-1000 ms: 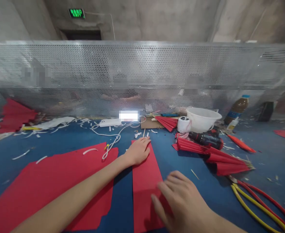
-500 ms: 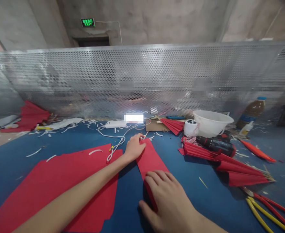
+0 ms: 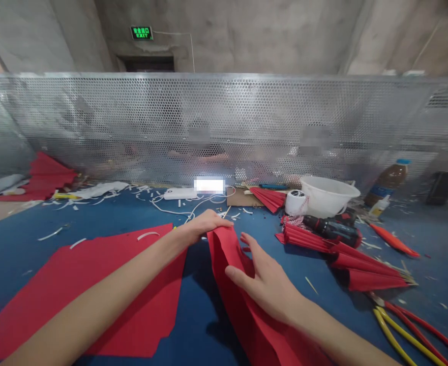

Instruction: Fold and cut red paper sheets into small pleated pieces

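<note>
My left hand [image 3: 204, 226] seems to pinch the twelve o'clock end of the red paper strip [image 3: 224, 243], raised off the desk [image 3: 113, 218]; my right hand [image 3: 264, 279] lies flat on it, fingers spread; red sheets [image 3: 94, 284] at nine o'clock.

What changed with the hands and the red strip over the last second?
The red strip, flat on the table before, now stands raised and creased along its length. The left hand went from pressing its far end to gripping it. The right hand slid forward from the near end to the middle, fingers spread against it. The big sheet, drill and bowl stayed put.
</note>
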A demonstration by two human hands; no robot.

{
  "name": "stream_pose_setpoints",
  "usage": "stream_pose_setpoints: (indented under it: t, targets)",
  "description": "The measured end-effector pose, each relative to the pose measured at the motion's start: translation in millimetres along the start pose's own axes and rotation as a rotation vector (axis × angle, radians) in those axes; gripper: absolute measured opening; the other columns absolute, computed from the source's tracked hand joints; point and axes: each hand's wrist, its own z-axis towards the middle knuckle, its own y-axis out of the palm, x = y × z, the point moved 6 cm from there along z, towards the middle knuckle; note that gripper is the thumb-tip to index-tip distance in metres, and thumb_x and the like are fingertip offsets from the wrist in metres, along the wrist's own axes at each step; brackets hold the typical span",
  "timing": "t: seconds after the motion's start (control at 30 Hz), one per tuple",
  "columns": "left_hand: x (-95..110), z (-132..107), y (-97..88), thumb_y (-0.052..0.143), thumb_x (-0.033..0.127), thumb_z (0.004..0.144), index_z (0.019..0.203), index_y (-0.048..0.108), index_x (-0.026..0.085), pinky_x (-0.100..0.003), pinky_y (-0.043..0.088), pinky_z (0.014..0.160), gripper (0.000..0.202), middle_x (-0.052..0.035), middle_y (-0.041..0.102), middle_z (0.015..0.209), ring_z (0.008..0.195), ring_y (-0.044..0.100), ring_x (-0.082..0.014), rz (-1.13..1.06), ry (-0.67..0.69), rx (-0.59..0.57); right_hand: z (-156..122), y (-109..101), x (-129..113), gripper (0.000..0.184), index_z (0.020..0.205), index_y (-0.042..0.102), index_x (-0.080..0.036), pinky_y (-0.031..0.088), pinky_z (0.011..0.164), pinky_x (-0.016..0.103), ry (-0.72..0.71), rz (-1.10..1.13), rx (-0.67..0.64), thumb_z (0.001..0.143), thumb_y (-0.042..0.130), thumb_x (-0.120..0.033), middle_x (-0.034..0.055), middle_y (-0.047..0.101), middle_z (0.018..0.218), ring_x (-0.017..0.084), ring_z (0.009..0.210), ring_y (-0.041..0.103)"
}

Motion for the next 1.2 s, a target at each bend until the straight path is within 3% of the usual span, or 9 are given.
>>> stream_pose_setpoints:
  t: [0.17,0.33,0.57,0.63,0.7,0.77,0.9,1.07,1.2]
  targets:
    - [19.7,-19.2,28.0,0.075,0.055,0.070,0.048,0.049,0.018,-0.027,0.019,0.045,0.051,0.0056,0.039,0.045,0.043,0.029,-0.0084,0.027,0.063,-0.057,-3.5,2.8,-10.3,0.083,0.157,0.026,-0.028,0.046,0.110,0.049,0.020,0.361,-0.089,0.089,0.067,-0.054,0.0104,0.047,0.155,0.031,0.133,0.055]
    - [30.4,-27.8,26.0,0.072,0.053,0.074,0.046,0.032,0.021,-0.030,0.011,0.047,0.058,0.0082,0.021,0.044,0.044,0.017,-0.0078,0.090,0.102,-0.022,-3.3,2.8,-1.9,0.102,0.161,0.017,-0.024,0.046,0.110,0.049,0.134,0.331,-0.060,0.083,0.071,-0.058,0.0149,0.032,0.163,0.033,0.139,0.049]
    - [27.4,-24.0,24.3,0.068,0.057,0.078,0.061,0.053,0.018,-0.027,0.017,0.045,0.045,0.0063,0.036,0.053,0.045,0.029,-0.0085,0.090,0.111,-0.043,-0.1,1.1,2.3,0.087,0.159,0.025,-0.020,0.043,0.112,0.051,0.078,0.057,0.076,0.084,0.065,-0.034,0.0152,0.047,0.154,0.034,0.139,0.049]
    - [26.1,-22.8,24.6,0.067,0.060,0.078,0.069,0.059,0.018,-0.026,0.021,0.043,0.044,0.0050,0.044,0.056,0.046,0.038,-0.0096,0.099,0.102,-0.056,2.4,-2.5,-1.3,0.064,0.146,0.049,-0.019,0.044,0.111,0.047,0.040,-0.006,0.094,0.084,0.060,-0.029,0.0131,0.050,0.153,0.033,0.142,0.046]
    - [23.9,-21.2,24.4,0.066,0.063,0.078,0.081,0.065,0.017,-0.026,0.026,0.042,0.046,0.0033,0.051,0.060,0.047,0.048,-0.0121,0.118,0.085,-0.071,1.8,-6.2,-9.6,0.027,0.106,0.073,-0.021,0.047,0.107,0.043,-0.027,-0.132,0.113,0.083,0.058,-0.025,0.0101,0.059,0.144,0.032,0.139,0.050]
    - [20.7,-19.3,23.9,0.065,0.064,0.078,0.093,0.067,0.017,-0.025,0.030,0.042,0.050,0.0021,0.056,0.063,0.049,0.055,-0.0147,0.141,0.070,-0.088,-1.7,-6.2,-16.4,0.018,0.074,0.071,-0.022,0.053,0.097,0.042,-0.061,-0.286,0.112,0.085,0.056,-0.025,0.0090,0.068,0.132,0.032,0.123,0.063]
    - [14.6,-16.8,24.6,0.071,0.052,0.074,0.075,0.066,0.016,-0.025,0.033,0.043,0.036,0.0015,0.055,0.061,0.051,0.053,-0.0137,0.165,0.072,-0.155,-8.3,4.2,-18.5,0.039,0.116,0.070,-0.019,0.054,0.093,0.053,-0.097,-0.517,0.092,0.087,0.061,-0.044,0.0140,0.062,0.140,0.039,0.122,0.061]
    - [16.5,-21.6,28.3,0.069,0.056,0.076,0.052,0.050,0.018,-0.025,0.027,0.043,0.049,0.0041,0.043,0.052,0.046,0.038,-0.0095,0.141,0.093,-0.222,-3.1,7.3,-4.5,0.083,0.153,0.039,-0.010,0.042,0.111,0.054,-0.065,-0.469,0.133,0.086,0.063,-0.053,0.0195,0.037,0.160,0.039,0.144,0.039]
    - [29.6,-31.0,30.5,0.062,0.063,0.084,0.052,0.048,0.018,-0.027,0.018,0.044,0.057,0.0046,0.038,0.048,0.045,0.033,-0.0089,0.092,0.174,-0.164,0.0,-3.0,-0.1,0.089,0.158,0.027,-0.016,0.049,0.103,0.051,0.051,-0.199,0.109,0.087,0.064,-0.054,0.0178,0.056,0.146,0.036,0.130,0.057]
